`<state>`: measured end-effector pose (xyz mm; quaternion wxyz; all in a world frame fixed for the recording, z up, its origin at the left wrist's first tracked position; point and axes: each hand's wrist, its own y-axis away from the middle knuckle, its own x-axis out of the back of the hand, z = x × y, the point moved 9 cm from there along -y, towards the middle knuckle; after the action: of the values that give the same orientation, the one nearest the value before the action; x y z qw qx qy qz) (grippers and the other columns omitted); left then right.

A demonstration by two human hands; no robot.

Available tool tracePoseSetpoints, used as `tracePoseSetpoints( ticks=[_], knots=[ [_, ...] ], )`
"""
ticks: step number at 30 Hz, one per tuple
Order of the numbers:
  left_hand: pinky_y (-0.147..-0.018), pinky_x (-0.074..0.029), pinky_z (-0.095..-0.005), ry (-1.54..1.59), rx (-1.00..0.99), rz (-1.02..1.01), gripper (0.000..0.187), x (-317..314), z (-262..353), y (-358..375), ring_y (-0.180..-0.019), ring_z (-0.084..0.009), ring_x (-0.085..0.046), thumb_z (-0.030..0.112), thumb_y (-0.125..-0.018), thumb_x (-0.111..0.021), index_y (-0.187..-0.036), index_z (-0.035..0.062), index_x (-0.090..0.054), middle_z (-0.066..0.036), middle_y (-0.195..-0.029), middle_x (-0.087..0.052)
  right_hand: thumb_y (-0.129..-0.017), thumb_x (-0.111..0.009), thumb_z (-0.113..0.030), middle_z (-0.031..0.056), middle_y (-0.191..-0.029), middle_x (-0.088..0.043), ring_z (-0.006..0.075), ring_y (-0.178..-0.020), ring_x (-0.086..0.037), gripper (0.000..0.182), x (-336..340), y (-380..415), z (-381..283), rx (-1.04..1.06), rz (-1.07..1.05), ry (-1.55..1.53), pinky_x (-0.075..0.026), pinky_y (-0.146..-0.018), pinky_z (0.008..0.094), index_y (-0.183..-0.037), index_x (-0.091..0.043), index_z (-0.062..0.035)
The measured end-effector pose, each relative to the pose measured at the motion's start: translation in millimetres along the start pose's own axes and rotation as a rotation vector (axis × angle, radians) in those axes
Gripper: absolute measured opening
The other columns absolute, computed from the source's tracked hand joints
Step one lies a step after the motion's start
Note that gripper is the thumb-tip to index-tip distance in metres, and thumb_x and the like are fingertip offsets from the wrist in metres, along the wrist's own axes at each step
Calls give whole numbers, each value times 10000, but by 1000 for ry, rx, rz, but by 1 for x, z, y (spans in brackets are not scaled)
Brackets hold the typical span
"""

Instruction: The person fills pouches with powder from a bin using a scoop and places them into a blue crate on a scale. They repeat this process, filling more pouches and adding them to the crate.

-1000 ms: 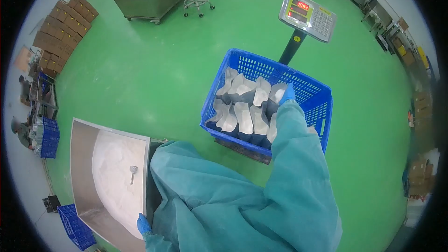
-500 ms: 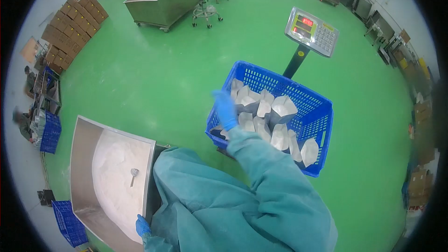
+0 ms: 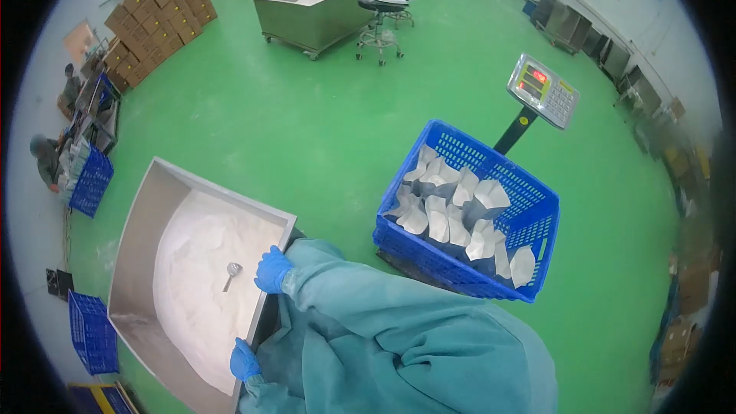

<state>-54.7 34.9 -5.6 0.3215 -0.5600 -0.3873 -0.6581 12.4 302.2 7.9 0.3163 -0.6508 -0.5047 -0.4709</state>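
My gloved right hand [image 3: 272,270] rests on the near rim of a stainless steel tub [image 3: 126,291], its fingers curled over the edge. Lower along that rim, my gloved left hand [image 3: 245,360] also grips the edge. White powder [image 3: 195,284] fills much of the tub. A small metal scoop [image 3: 233,269] lies on the powder, just left of my right hand and apart from it. To the right, a blue plastic basket [image 3: 452,268] holds several open silver-grey pouches [image 3: 458,226]; white shows inside some of them.
Behind the basket rises a scale display [image 3: 543,90] with red digits. Another steel tub [image 3: 307,15] on casters and stools [image 3: 381,27] stand farther back. Cartons [image 3: 157,27] are stacked at the left, near people [image 3: 47,161] and a blue crate [image 3: 92,182].
My right hand has moved left from above the basket of pouches to the steel tub's rim. My left hand stays on the rim. The view has shifted.
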Motion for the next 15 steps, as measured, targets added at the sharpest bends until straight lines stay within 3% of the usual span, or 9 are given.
tracePoseSetpoints(
  ticks=[2,4,11,13,15],
  knots=[
    [-655,-465,-467,31,34,-28,570,-2,-4,-3,-755,-352,-617,434,-951,-241,-837,77,-670,-162,-815,-657,-819,-428,-386,114,-824,-652,320,-844,-601,394,-3,-7,-2,-31,60,-23,-358,-770,538,-821,-684,-87],
    [-630,-462,-468,62,59,-55,548,-6,-6,-3,-735,-348,-614,423,-949,-255,-809,81,-659,-158,-796,-653,-802,-435,-401,122,-827,-663,323,-826,-605,405,-14,-13,5,-101,-85,70,-371,-739,503,-790,-693,-90],
    [-588,-457,-459,51,-59,144,478,3,0,3,-661,-334,-609,389,-942,-312,-756,83,-629,-144,-752,-645,-794,-425,-425,135,-793,-661,340,-733,-612,431,-5,-15,3,-96,-193,86,-416,-668,486,-760,-692,-88],
    [-588,-456,-460,32,-81,181,463,4,0,5,-649,-337,-606,381,-939,-328,-756,81,-630,-144,-745,-645,-777,-459,-339,83,-836,-679,297,-799,-635,327,-6,-13,2,-132,-250,112,-459,-688,455,-817,-708,-131],
    [-591,-457,-459,146,18,70,449,7,-6,2,-652,-336,-608,390,-915,-376,-737,69,-635,-146,-719,-641,-775,-468,-325,83,-847,-681,296,-812,-638,312,-10,-13,-5,-69,-272,146,-469,-672,448,-823,-709,-133]
  ],
)
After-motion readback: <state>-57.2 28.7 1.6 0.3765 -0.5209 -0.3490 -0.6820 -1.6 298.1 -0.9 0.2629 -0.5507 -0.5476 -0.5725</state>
